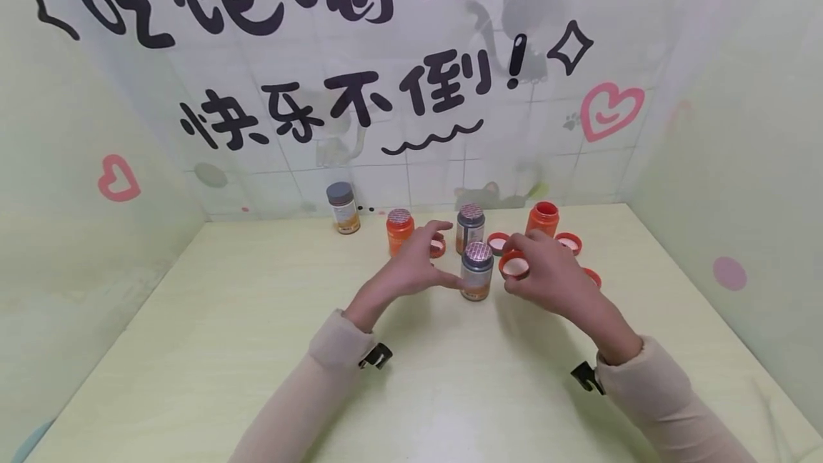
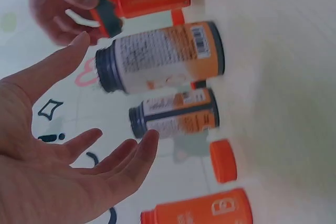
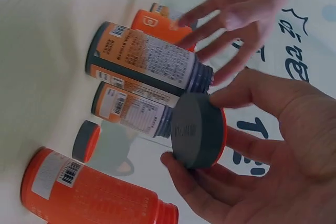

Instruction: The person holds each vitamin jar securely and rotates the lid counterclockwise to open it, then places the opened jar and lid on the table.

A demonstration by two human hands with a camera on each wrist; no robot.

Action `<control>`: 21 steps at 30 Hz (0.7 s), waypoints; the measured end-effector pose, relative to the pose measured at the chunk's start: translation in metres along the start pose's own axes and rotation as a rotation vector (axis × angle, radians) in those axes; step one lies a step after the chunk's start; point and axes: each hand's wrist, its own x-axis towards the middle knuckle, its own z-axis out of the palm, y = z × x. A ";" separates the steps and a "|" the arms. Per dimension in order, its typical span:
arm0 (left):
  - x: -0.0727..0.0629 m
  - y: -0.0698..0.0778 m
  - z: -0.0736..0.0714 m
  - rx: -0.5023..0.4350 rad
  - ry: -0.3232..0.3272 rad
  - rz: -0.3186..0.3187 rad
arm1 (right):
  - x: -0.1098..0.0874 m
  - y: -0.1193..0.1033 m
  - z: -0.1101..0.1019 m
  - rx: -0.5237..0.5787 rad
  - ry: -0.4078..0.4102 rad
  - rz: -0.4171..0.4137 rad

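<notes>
My right hand pinches a bottle cap by its edge, dark grey outside with a red inner rim; its pale lining faces me in the head view. Just left of that cap a grey-and-orange pill bottle stands upright, its mouth covered by a printed foil seal. On the bottle's other side is my left hand, fingers spread and holding nothing, the thumb tip right at the bottle's side in the head view. A similar sealed bottle stands just behind.
An orange bottle with a foil seal stands behind my left hand; another orange bottle, unsealed, is behind my right. Loose red-rimmed caps lie around them. A capped bottle stands far left. The printed wall closes off the table's back.
</notes>
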 end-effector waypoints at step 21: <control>-0.044 -0.082 -0.084 0.009 0.175 -0.104 | 0.016 0.014 0.042 -0.121 -0.097 0.025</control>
